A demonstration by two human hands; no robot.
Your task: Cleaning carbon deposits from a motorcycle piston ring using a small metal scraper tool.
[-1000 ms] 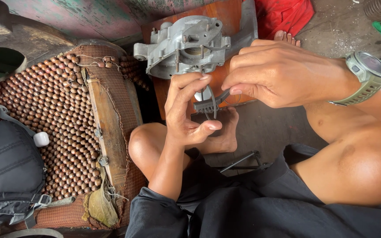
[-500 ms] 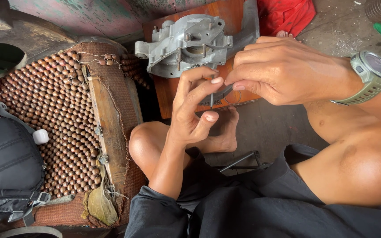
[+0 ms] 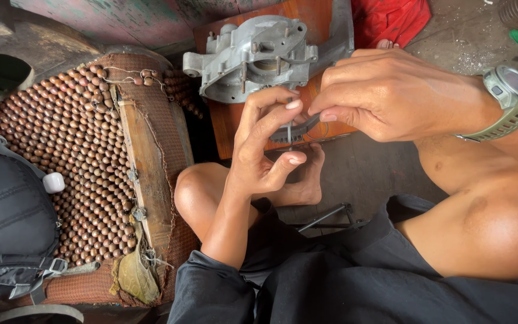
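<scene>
Overhead, a thin metal pin [image 3: 289, 133] is pinched upright between the forefinger and thumb of the left hand [image 3: 265, 150]. Just beside it, a small dark toothed part [image 3: 298, 128] is gripped by the pressed-together fingertips of the right hand [image 3: 391, 93]. Behind both, a rough grey cast-metal housing [image 3: 253, 54] is seen on a reddish wooden board [image 3: 229, 123], near a beaded seat cover [image 3: 61, 150].

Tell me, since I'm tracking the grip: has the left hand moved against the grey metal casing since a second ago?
Yes. The left hand has risen slightly toward the grey metal casing, fingertips now closer beneath it.
</scene>
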